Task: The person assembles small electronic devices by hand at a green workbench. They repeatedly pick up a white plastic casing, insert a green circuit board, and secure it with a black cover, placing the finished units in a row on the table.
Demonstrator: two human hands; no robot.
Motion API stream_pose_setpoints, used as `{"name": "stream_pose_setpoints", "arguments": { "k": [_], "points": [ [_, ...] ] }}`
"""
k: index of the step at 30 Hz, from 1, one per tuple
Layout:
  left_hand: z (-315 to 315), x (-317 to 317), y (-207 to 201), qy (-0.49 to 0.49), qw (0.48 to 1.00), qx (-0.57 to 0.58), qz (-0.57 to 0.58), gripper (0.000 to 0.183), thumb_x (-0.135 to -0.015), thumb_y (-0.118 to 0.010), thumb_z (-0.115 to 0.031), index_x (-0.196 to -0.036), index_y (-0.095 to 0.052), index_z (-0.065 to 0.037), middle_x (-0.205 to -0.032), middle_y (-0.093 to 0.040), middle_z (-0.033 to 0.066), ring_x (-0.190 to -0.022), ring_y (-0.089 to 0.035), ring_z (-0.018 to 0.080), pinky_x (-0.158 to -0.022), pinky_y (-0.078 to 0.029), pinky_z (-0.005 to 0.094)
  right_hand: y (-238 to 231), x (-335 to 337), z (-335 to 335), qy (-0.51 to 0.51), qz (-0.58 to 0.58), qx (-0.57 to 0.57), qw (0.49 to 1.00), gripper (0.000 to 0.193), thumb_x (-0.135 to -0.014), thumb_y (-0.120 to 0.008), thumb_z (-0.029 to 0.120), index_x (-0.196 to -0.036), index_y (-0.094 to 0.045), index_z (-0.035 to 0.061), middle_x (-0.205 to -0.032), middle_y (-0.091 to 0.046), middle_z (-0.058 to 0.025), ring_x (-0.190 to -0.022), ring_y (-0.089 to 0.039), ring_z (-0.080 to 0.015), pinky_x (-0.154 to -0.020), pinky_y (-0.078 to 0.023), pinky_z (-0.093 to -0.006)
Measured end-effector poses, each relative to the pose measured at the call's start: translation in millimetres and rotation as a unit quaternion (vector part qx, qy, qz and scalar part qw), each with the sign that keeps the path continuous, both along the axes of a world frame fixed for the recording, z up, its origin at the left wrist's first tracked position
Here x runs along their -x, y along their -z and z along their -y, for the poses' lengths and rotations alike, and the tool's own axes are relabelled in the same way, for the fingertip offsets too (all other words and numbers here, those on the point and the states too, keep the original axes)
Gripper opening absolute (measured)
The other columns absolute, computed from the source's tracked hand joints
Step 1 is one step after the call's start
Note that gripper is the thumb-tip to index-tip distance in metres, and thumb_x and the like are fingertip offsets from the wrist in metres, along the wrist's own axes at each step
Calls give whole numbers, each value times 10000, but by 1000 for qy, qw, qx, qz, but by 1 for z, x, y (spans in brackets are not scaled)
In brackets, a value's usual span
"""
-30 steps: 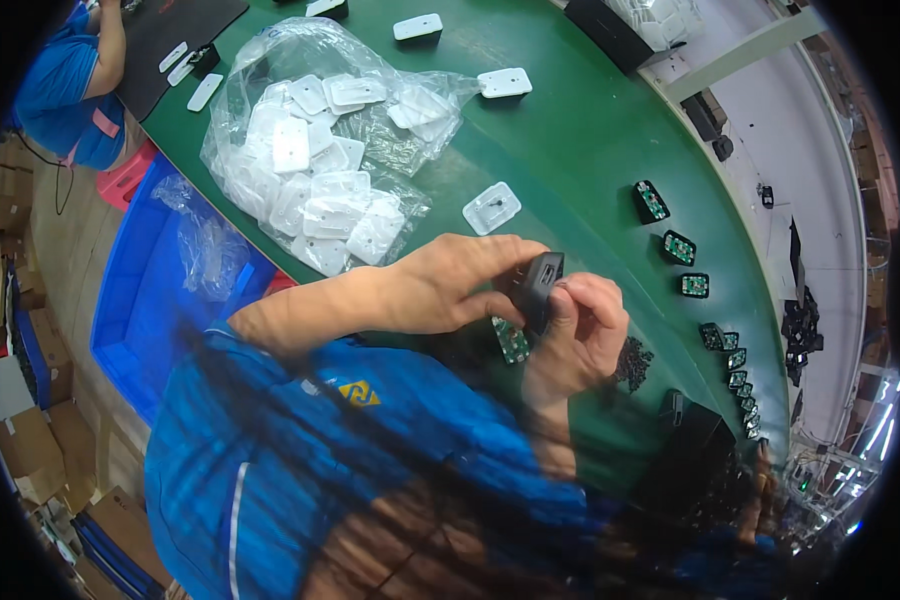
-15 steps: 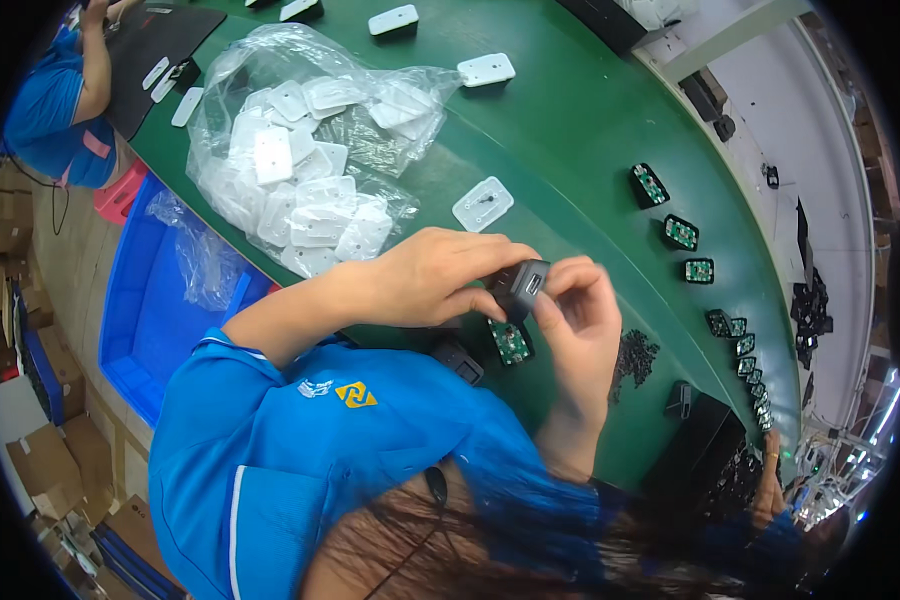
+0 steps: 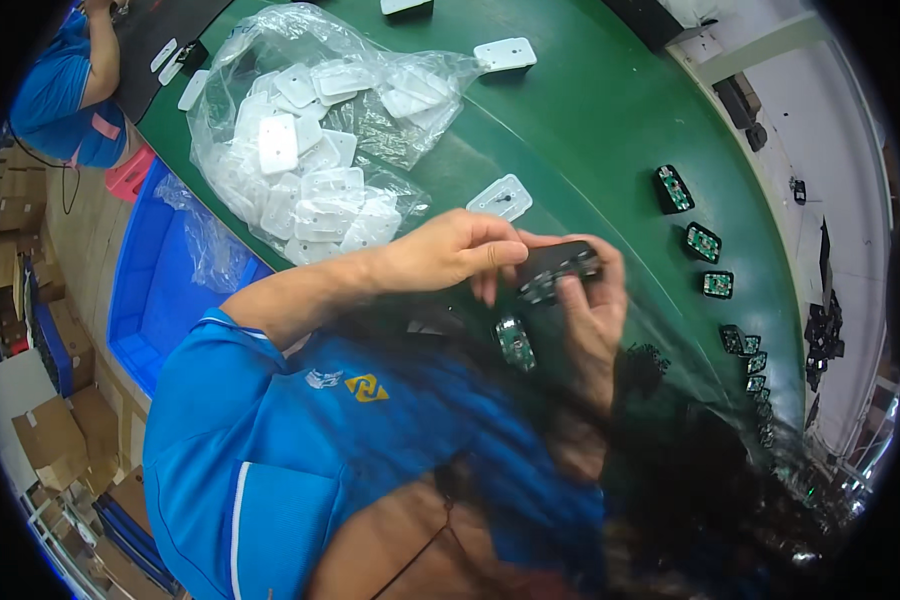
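A small black plastic housing (image 3: 562,262) with electronic parts showing in its open side is held above the table. My right hand (image 3: 602,305) grips it, thumb across the near side and fingers behind. My left hand (image 3: 455,250) is bent at the housing's left end, its thumb and fingertips closed against that corner. Below the hands, a second black housing with a green circuit board (image 3: 515,345) lies on the green table (image 3: 570,130). A white plastic cover plate (image 3: 502,198) rests just beyond my hands. Loose hair blurs the area near my right wrist.
A clear bag of white covers (image 3: 320,190) lies at left. Several housings with boards (image 3: 703,242) line the right side; a white-topped housing (image 3: 505,55) stands farther back. A blue bin (image 3: 160,290) sits beside the table's left edge. Another person's arm (image 3: 100,60) shows at upper left.
The housing has been turned, so its open side with the parts now shows. My right hand has wrapped further around it, and both hands appear slightly farther right. The view has shifted a little.
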State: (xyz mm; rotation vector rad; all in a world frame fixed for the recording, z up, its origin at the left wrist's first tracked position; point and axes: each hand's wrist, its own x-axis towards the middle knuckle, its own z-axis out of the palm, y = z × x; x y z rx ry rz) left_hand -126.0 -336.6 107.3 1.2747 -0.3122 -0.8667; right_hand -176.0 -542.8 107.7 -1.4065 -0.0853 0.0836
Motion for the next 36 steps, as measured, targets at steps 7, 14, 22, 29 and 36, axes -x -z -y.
{"name": "stream_pose_setpoints", "arguments": {
  "k": [7,14,22,29,36],
  "points": [
    [7,-16,27,-117,678,-410,599,607,-649,-748,-309,-1125,-509,-17,-1006,-501,119,-955,-497,290,-847,-429,372,25,-24,38,170,170,699,674,554,-718,-768,145,-1220,-547,76,-1100,-554,-135,-1016,-540,-309,-877,-444,-407],
    [4,-27,42,-75,688,-353,630,540,-681,-678,-80,-1190,-505,-38,-1120,-536,99,-1053,-512,259,-872,-431,365,13,2,48,-16,140,597,790,561,-800,-649,21,-1322,-448,49,-1233,-506,-179,-1137,-487,-352,-943,-414,-414],
    [-12,-37,39,-124,794,-211,556,430,-791,-595,-42,-1214,-516,-42,-1214,-553,101,-1145,-505,286,-956,-419,391,-1,-21,5,41,204,488,848,400,-801,-634,-32,-1191,-562,17,-1183,-573,-166,-1085,-558,-315,-912,-455,-385],
    [-28,-38,45,-49,813,-159,558,509,-810,-514,52,-1298,-504,-91,-1372,-484,63,-1273,-447,267,-1038,-378,390,8,-48,-13,-47,237,482,842,393,-779,-630,-35,-1165,-579,24,-1174,-584,-141,-1048,-568,-305,-882,-470,-380],
    [-32,-31,54,-23,782,-222,582,555,-785,-509,53,-1311,-505,-122,-1399,-460,35,-1293,-428,217,-1052,-366,374,23,-43,-15,-50,245,513,821,413,-788,-623,-68,-1185,-588,39,-1220,-567,-155,-1103,-560,-295,-909,-477,-365]
  ]
}}
